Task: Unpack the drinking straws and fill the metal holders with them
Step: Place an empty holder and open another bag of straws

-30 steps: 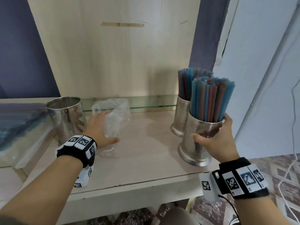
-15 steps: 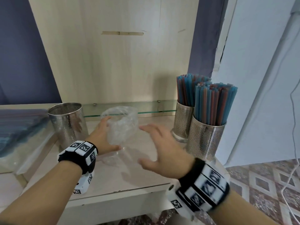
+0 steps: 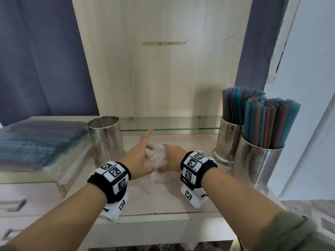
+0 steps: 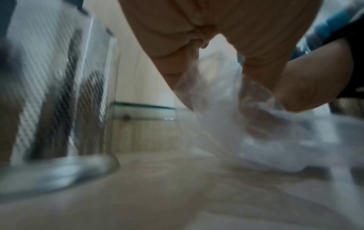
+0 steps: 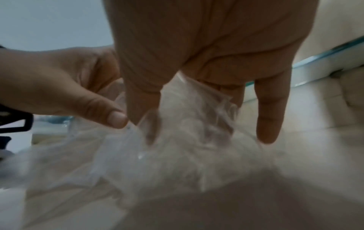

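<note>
Now: your hands, left hand [image 3: 139, 158] and right hand [image 3: 172, 160], crumple the empty wrapper [image 3: 157, 157].
Grip: both clamped on it.
Next: you discard it, then open a pack [image 3: 39, 142] for the empty holder [image 3: 106, 136].

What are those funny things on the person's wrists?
Each wrist wears a black band covered with white square tiles printed with black pixel patterns. Under each band hangs a small white box with the same kind of pattern; the right one has a thin dark cable. The forearms are bare, and an olive-green sleeve shows on the right arm.
</note>
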The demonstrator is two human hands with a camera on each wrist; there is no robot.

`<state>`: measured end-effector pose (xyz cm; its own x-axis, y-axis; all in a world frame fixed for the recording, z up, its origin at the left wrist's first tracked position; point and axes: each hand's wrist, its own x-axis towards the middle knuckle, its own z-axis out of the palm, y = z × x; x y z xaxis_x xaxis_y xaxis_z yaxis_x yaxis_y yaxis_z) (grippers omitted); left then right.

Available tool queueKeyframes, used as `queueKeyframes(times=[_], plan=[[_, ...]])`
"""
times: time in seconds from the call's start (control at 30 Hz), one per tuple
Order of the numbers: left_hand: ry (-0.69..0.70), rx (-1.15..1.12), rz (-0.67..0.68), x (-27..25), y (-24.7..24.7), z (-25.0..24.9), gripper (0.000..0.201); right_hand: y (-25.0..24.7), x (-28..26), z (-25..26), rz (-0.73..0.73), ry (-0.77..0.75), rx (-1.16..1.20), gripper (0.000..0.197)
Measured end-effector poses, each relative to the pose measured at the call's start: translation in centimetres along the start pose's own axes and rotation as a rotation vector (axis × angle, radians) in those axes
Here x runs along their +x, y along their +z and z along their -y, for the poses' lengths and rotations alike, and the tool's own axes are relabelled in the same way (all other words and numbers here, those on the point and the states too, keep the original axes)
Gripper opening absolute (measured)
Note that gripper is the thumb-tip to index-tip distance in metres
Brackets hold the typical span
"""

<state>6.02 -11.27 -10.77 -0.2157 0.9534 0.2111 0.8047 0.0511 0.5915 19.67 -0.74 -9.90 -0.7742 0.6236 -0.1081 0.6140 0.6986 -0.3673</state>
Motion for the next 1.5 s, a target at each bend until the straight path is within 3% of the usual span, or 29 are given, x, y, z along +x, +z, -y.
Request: queueKeyframes(times=[0.07, 0.13, 0.2, 0.27, 0.37, 0.4, 0.5, 0.53, 0.6, 0.67, 0.73, 0.83, 0.9, 0.97, 1.1, 1.17, 1.3, 1.5], plan=[[0.062, 0.224, -0.032, -0.2, -0.9, -0.1, 0.114, -0.5, 0.0, -0.2, -0.045, 0.037, -0.003, 0.052], [0.121, 0.371, 0.016, -0.3, -1.4, 0.0, 0.113, -1.4, -0.3, -0.3, -0.050, 0.030, 0.145, 0.045], [0.158, 0.339, 0.060, -0.1, -1.4, -0.1, 0.117, -2.4, -1.3, -0.1, -0.026, -0.042, 0.429, 0.036], [0.151, 0.215, 0.046, 0.4, -1.4, -0.3, 0.106, -3.2, -2.6, 0.3, -0.002, -0.109, 0.676, 0.030], [0.098, 0.115, -0.072, 0.9, -1.7, -0.9, 0.090, -3.5, -3.1, -0.2, -0.094, -0.140, 0.934, 0.044], [0.075, 0.089, -0.143, 1.0, -2.0, -1.0, 0.087, -3.4, -3.3, -0.3, -0.213, -0.201, 0.869, 0.055], [0.008, -0.029, -0.316, 1.3, -2.7, -1.5, 0.074, -2.6, -3.3, -0.6, -0.470, -0.530, 0.247, 0.079], [0.011, -0.064, -0.334, 1.3, -2.7, -1.8, 0.069, -2.3, -3.2, -0.3, -0.484, -0.606, 0.116, 0.075], [0.042, -0.071, -0.276, 1.1, -2.5, -2.3, 0.064, -1.8, -2.5, -0.2, -0.479, -0.644, 0.072, 0.058], [0.051, 0.007, -0.143, 0.7, -2.7, -2.4, 0.077, -2.3, -1.7, -0.5, -0.532, -0.594, 0.153, 0.044], [0.006, 0.194, -0.106, 0.5, -4.1, -2.1, 0.094, -3.3, -1.3, -1.2, -0.546, -0.450, 0.063, 0.038], [-0.105, 0.401, -0.387, 0.9, -7.4, -1.2, 0.084, -4.1, -0.2, -2.4, -0.367, -0.213, -0.233, 0.044], [-0.205, 0.409, -0.540, 1.3, -9.1, -0.1, 0.076, -3.8, 1.0, -3.1, -0.344, -0.162, -0.431, 0.039], [-0.329, 0.345, -0.569, 1.6, -9.9, 1.2, 0.077, -3.5, 2.2, -3.7, -0.363, -0.159, -0.615, 0.027], [-0.490, 0.203, -0.498, 2.2, -10.4, 4.1, 0.096, -2.7, 4.1, -4.6, -0.322, -0.111, -0.452, 0.013], [-0.469, 0.108, -0.493, 2.3, -10.3, 5.1, 0.104, -2.1, 4.9, -5.3, -0.229, -0.027, -0.380, 0.027], [-0.388, 0.007, -0.519, 2.0, -9.5, 6.1, 0.112, -1.4, 6.4, -6.2, -0.003, 0.091, -0.209, 0.075], [-0.282, -0.044, -0.383, 2.2, -7.6, 4.7, 0.120, -1.1, 9.4, -7.6, 0.056, 0.230, -0.141, 0.090]])
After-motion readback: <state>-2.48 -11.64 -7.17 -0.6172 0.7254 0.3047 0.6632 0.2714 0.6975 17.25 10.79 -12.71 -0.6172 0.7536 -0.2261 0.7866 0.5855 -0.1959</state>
